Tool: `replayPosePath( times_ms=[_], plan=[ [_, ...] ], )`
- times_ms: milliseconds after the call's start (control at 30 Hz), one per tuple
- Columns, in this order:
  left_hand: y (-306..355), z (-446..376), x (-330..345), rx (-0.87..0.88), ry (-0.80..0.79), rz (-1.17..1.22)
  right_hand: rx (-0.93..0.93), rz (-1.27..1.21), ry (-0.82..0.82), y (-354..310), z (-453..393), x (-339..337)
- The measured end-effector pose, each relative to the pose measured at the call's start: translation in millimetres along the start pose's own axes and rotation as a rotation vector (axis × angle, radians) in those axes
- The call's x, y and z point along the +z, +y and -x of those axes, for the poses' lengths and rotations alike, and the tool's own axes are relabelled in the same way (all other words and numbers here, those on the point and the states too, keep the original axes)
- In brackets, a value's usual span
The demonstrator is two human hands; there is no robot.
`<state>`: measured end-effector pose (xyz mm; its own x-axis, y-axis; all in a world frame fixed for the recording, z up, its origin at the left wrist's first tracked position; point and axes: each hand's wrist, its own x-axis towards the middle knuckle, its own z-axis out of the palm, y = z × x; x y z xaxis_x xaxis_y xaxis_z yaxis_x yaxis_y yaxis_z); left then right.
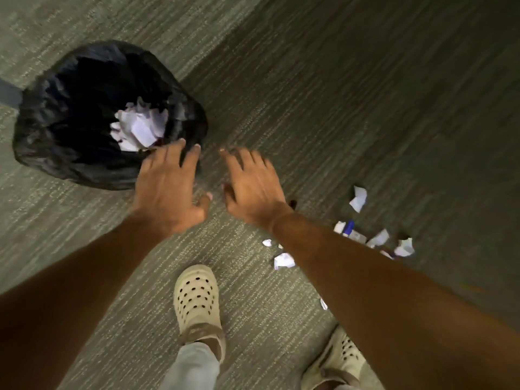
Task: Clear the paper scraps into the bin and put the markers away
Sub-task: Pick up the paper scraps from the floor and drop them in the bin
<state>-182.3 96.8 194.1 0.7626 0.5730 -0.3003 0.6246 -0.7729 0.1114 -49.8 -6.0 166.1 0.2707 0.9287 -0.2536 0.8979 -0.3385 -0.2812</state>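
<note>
Bare forearms, no sleeves, no watch or bands at the wrists. Left hand (168, 190) and right hand (253, 187) ungloved, no rings visible, nails short and pale. Cream clog (196, 298) with rows of round ventilation holes across the top and a tan heel strap carrying faint lettering, too blurred to read. Light grey trouser leg (194, 367) just behind that clog. Second matching clog (339, 358) to its right, half hidden by the forearm.
</note>
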Motion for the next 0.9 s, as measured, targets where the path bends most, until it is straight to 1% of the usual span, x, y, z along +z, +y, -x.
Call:
replayPosePath(
  times_ms=[67, 167, 300, 467, 533, 667, 733, 800, 900],
  plan=[
    [35.4, 4.9, 17.8, 0.073, -0.069, 0.006, 0.104, 0.002, -0.061, 37.2, 33.5, 11.2],
    [86.4, 8.3, 49.8, 0.185, -0.169, -0.042, 0.227, 0.027, -0.085, 90.7, 79.2, 28.6],
    [149.3, 12.9, 97.0, 0.314, -0.259, -0.037, 0.439, -0.062, -0.128, 153.9, 125.2, 58.0],
    [202.1, 34.7, 162.8, 0.405, -0.387, 0.029, 0.695, -0.102, -0.115, 223.4, 147.9, 95.3],
    [211.2, 45.6, 185.5, 0.412, -0.425, -0.001, 0.760, -0.141, -0.122, 247.9, 144.6, 107.7],
    [219.8, 61.3, 221.2, 0.420, -0.502, -0.104, 0.755, -0.208, -0.133, 282.0, 134.7, 127.2],
    [223.2, 64.9, 233.5, 0.439, -0.494, -0.168, 0.731, -0.203, -0.158, 290.0, 129.2, 134.0],
    [226.6, 64.0, 242.4, 0.467, -0.498, -0.207, 0.626, -0.134, -0.185, 290.4, 125.8, 140.4],
    [229.8, 58.8, 246.8, 0.460, -0.505, -0.199, 0.386, -0.047, -0.195, 278.6, 130.7, 147.1]
  ],
)
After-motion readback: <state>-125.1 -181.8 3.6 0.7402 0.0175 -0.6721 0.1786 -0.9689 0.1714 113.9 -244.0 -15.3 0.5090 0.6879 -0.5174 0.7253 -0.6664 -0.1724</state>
